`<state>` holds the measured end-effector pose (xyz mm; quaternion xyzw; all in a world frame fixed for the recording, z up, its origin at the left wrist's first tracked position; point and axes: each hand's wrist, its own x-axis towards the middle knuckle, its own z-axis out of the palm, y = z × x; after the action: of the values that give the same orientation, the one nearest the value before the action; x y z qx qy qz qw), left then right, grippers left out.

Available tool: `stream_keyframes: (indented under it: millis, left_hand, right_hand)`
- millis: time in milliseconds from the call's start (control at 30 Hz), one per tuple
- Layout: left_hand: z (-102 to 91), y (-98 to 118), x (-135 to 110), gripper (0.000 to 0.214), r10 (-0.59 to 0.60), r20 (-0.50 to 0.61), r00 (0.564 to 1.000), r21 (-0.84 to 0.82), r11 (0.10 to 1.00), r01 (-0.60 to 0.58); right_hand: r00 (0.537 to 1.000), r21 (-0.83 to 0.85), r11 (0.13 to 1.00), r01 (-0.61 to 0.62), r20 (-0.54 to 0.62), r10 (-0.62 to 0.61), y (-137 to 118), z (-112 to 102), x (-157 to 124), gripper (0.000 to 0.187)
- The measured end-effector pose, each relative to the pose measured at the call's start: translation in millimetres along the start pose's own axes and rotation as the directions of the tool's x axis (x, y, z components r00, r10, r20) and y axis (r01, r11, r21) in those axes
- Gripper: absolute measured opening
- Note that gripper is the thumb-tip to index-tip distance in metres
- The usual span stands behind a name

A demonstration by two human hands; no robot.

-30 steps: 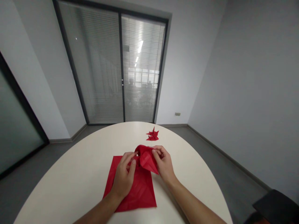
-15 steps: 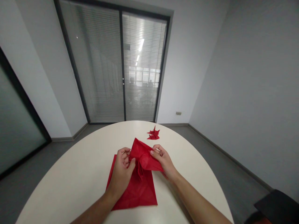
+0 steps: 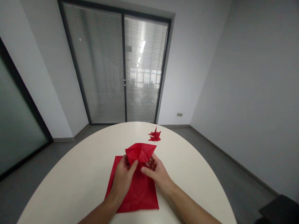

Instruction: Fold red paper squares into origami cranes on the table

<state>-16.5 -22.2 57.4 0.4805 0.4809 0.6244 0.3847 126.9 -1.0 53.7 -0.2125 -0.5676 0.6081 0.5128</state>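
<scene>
A creased, partly folded sheet of red paper (image 3: 140, 151) is held up between my two hands. My left hand (image 3: 125, 172) grips its left side, with the thumb pressed on the near edge. On the other side, my right hand (image 3: 157, 171) has its fingers curled behind the paper, and its thumb lies near the lower edge. Some of the right fingertips are hidden behind the folds. Beneath both hands, a larger flat red sheet (image 3: 140, 199) with faint crease lines lies on the table.
Several small folded red paper pieces (image 3: 155, 135) with pointed tips lie together farther back on the round white table (image 3: 77, 183). A dark chair-like shape (image 3: 280, 210) stands at the lower right. Glass doors with blinds (image 3: 105, 77) are behind the table.
The held paper has turned and its edges have drawn together into a narrower, gathered shape. My right hand has moved left and down, closer to my left hand.
</scene>
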Motion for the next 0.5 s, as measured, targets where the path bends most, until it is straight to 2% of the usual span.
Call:
stream_keyframes:
  millis: [133,267,400,500]
  left_hand:
    - [0.8,-0.1,-3.9,0.036,-0.071,0.073,0.995,-0.058,0.996,0.075]
    - [-1.2,-0.9,-7.9,0.036,-0.175,0.099,0.98,-0.06,0.982,0.181]
    - [-3.4,-3.0,-9.8,0.039,-0.291,0.02,0.957,0.098,0.953,0.288]
    - [-3.9,-4.0,-10.1,0.039,-0.283,-0.003,0.959,0.117,0.953,0.281]
  right_hand:
    - [1.0,-0.096,0.995,0.007,-0.024,-0.01,-0.6,-0.7,1.2,0.039]
    - [1.0,-0.105,0.994,0.001,-0.022,-0.003,-1.4,-5.7,-0.3,0.039]
    - [0.999,-0.109,0.993,-0.05,-0.016,0.049,2.0,-11.0,-1.5,0.026]
    - [0.999,-0.152,0.987,-0.045,-0.025,0.042,5.1,-15.5,0.9,0.03]
